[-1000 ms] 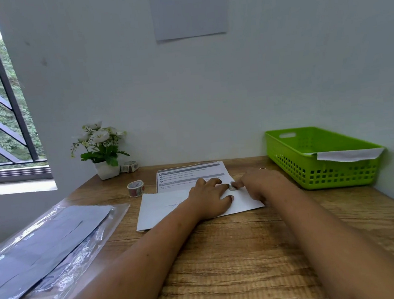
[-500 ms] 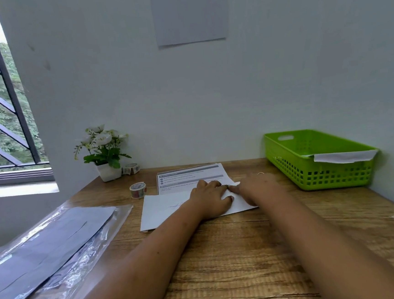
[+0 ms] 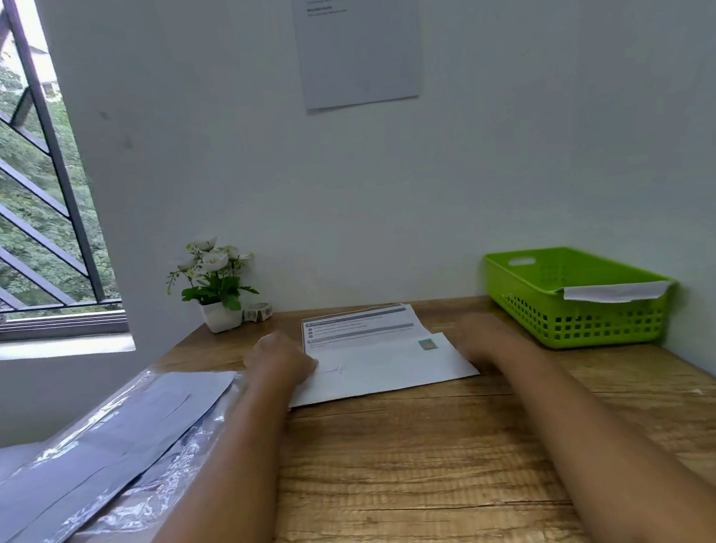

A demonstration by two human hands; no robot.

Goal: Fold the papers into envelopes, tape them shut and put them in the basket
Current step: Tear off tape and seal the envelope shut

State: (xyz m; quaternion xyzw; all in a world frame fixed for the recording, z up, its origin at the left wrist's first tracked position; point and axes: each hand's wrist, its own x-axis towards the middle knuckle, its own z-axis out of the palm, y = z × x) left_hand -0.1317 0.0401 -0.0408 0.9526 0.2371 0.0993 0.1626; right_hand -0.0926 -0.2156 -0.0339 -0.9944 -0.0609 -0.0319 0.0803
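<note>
A white folded envelope (image 3: 382, 371) lies flat on the wooden desk (image 3: 407, 462), with a small teal piece of tape (image 3: 426, 344) near its top right corner. My left hand (image 3: 279, 360) rests on the envelope's left end, blurred, its fingers curled away from me. My right hand (image 3: 483, 342) lies low at the envelope's right edge, also blurred, with nothing seen in it. A printed sheet (image 3: 358, 324) lies just behind the envelope. The green basket (image 3: 568, 322) stands at the right against the wall, with a white envelope (image 3: 613, 292) over its near rim.
A clear plastic bag of grey papers (image 3: 103, 445) covers the desk's left side. A small potted white flower (image 3: 216, 283) and a tape roll (image 3: 258, 312) stand at the back left. The wall is close behind, and a barred window is at the left.
Both hands were together at the envelope's upper middle. They have slid apart, the left to its left end and the right to its right edge, baring the taped spot.
</note>
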